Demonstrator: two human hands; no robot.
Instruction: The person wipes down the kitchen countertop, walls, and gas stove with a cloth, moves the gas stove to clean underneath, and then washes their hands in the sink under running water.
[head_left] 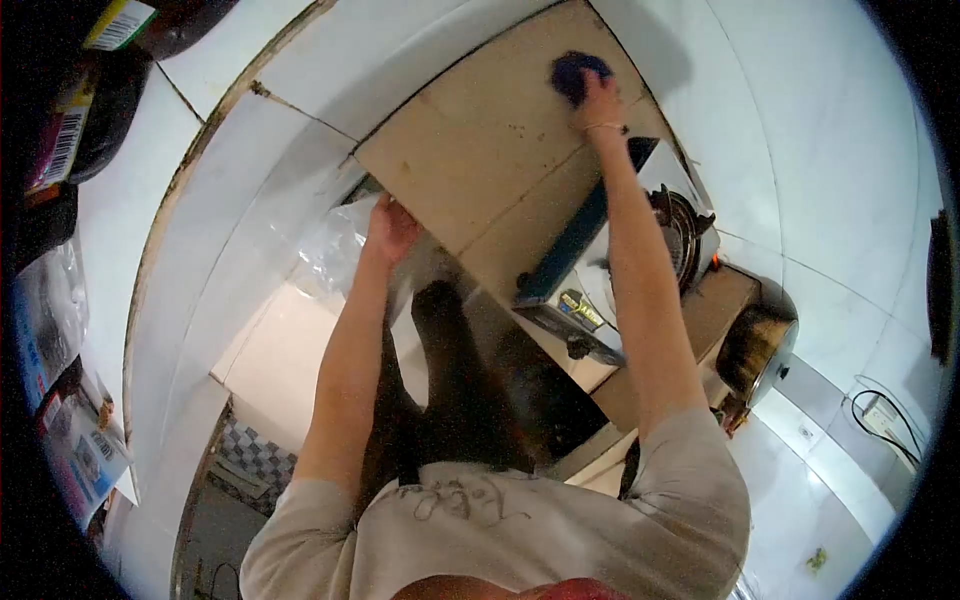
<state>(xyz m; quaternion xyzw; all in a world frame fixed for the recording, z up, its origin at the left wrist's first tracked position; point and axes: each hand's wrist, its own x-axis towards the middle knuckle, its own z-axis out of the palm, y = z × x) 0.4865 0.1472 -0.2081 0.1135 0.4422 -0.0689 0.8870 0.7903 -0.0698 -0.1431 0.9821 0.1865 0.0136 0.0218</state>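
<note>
My right hand (600, 103) is closed on a dark blue cloth (572, 75), pressing it to the tan tiled counter (450, 130) near the far corner by the wall. Small dark crumbs lie on the tiles to the left of that hand. At the counter's front left edge is my left hand (393, 232), its fingers loosely curved and apparently holding nothing. A clear plastic bag (335, 250) hangs just beside it. Under my right forearm stands a gas stove (585, 270), partly hidden by the arm.
Right of the stove, a blackened pot (755, 350) sits on a lower ledge. A white socket with a black cable (880, 415) is on the right. White tiled walls (770, 130) border the counter. Dark bottles (110, 110) and printed packets (85, 450) line the left side.
</note>
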